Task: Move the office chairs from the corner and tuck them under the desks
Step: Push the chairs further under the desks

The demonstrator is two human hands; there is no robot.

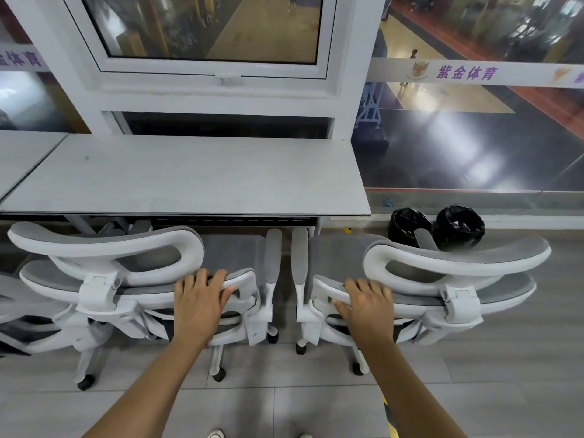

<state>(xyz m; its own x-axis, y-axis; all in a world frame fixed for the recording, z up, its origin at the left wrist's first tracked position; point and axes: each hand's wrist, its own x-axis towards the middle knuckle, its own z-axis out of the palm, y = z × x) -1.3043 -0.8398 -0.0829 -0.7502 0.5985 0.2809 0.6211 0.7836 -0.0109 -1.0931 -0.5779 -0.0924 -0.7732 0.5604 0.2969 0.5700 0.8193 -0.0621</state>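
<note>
A: Grip check: left hand [197, 303] curls over the backrest top of the left chair [107, 279]; right hand [368, 303] does likewise on the right chair [442, 279].

B: Appearance? Position?

A: White frames, grey mesh, curved headrests, dark casters. Side by side, lower centre of frame, seats partly under the grey desk [189, 175].

- I see a white window frame [218, 77] on the far wall.
- A long grey tabletop [189, 175] sits below it.
- The floor [316, 406] has grey tiles.
- Two black bin bags [436, 227] stand by a glass wall [474, 137].
- Bright light shines on a sports court beyond the glass.
</note>
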